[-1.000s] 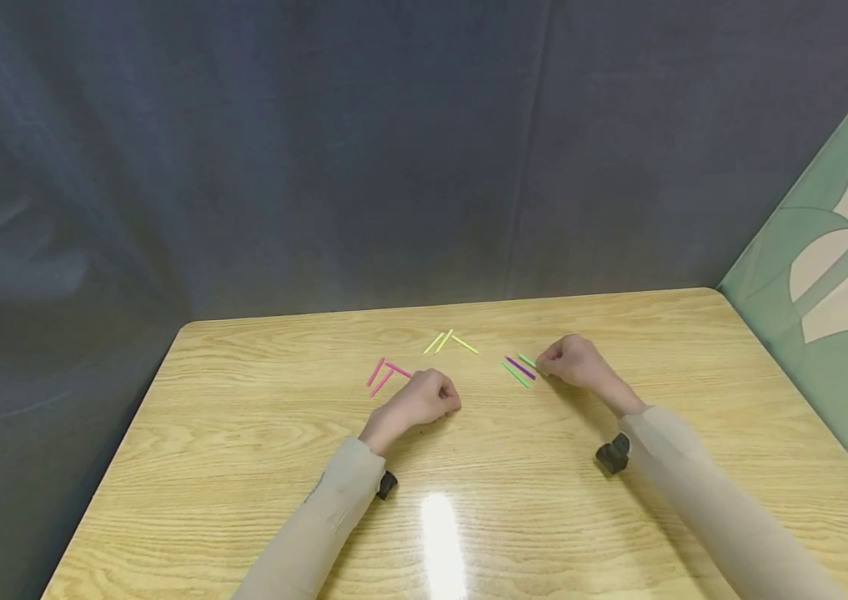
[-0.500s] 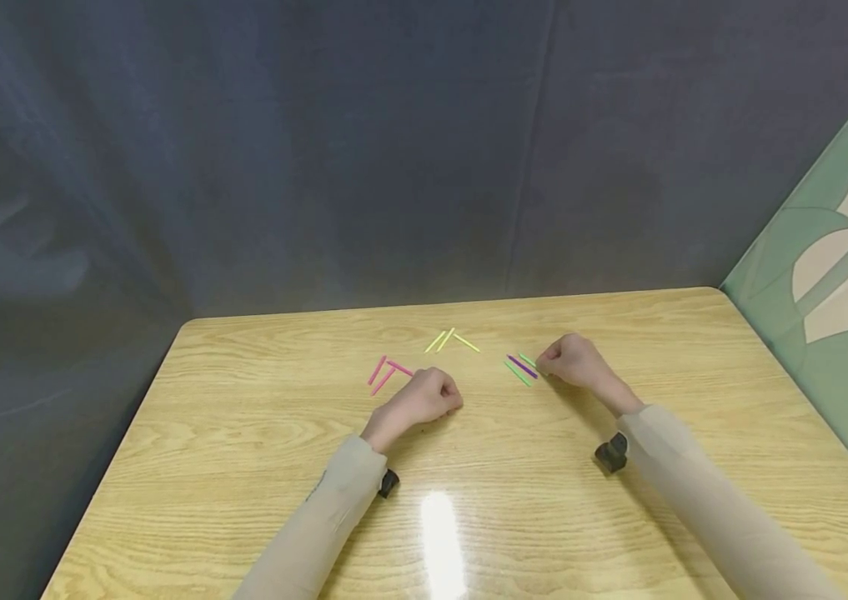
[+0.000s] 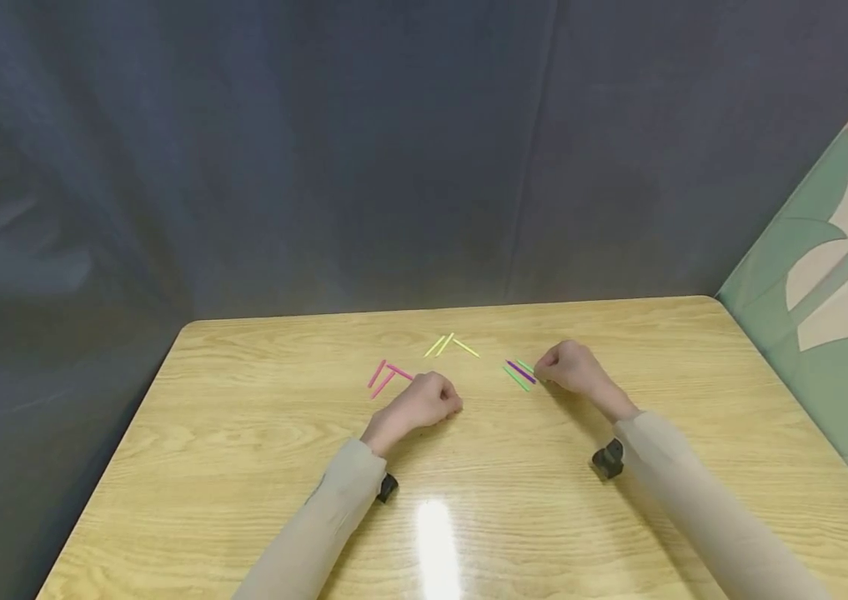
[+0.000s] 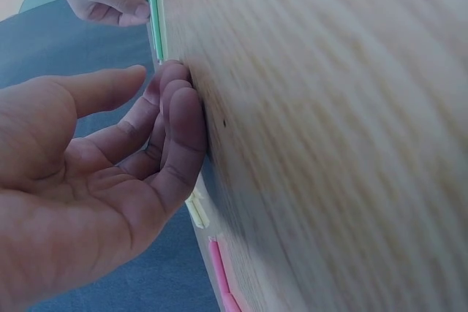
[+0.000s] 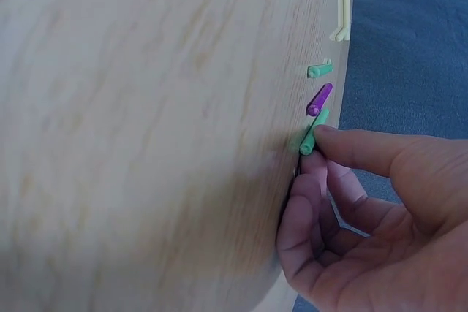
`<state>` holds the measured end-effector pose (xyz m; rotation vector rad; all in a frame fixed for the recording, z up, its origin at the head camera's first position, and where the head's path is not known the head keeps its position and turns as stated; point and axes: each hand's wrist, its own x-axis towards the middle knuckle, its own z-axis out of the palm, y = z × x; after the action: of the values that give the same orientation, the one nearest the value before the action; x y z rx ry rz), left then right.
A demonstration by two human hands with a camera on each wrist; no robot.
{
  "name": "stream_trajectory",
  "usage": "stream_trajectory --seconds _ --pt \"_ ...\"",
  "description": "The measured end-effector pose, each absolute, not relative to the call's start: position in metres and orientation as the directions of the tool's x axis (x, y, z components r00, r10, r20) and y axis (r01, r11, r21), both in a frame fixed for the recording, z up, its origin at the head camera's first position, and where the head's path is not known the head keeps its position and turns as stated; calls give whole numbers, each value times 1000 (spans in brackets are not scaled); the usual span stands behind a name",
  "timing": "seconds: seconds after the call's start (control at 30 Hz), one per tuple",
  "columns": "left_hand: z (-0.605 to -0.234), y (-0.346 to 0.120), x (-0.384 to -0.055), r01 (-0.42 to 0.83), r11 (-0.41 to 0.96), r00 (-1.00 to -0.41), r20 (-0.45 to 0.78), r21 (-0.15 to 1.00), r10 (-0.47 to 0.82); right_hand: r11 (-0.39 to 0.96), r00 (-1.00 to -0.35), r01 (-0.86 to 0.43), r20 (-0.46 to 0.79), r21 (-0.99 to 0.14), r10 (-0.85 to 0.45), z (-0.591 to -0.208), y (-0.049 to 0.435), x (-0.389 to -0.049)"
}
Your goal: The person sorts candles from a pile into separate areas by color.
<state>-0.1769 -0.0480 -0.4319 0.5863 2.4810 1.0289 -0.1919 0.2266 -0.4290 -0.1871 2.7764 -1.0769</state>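
My right hand (image 3: 574, 367) pinches the near end of a green stick (image 5: 315, 132) between thumb and fingers, low over the wooden table (image 3: 514, 467). A purple stick (image 3: 520, 372) lies close beside it, roughly parallel, and a second green stick (image 3: 516, 379) lies on the purple one's other side. My left hand (image 3: 426, 402) rests on the table with loosely curled fingers and nothing in them; its thumb stands apart from the fingertips in the left wrist view. Just behind it are three pink sticks (image 3: 383, 385), one partly overlapped by the hand in the head view.
Three yellow sticks (image 3: 444, 345) lie farther back, between the pink and green groups. A dark curtain (image 3: 363, 167) hangs behind the table's far edge and down its left side. On the right is a patterned panel (image 3: 821, 292).
My right hand has nudged the pinched green stick slightly closer to the purple one. My left hand has stayed in place. The head view has tilted a little.
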Motion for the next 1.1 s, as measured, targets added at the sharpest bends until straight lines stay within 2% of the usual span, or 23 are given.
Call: stream_trajectory --seconds 0.27,0.7,0.93,1.1 --pt "-430 -51 -178 225 631 -840 -180 743 512 731 -978 -64 -105 -680 -183 -430 227 -196" --pt "-425 -55 -180 208 599 -811 -206 773 548 708 -977 -13 -141 -706 -158 -426 230 -199" --pt "-429 -61 -180 229 552 -808 -160 802 567 706 -982 -41 -104 -707 -161 -431 233 -196" --pt "-423 -59 -179 283 552 -841 -74 785 536 677 -980 -51 -93 -734 -175 -431 231 -190"
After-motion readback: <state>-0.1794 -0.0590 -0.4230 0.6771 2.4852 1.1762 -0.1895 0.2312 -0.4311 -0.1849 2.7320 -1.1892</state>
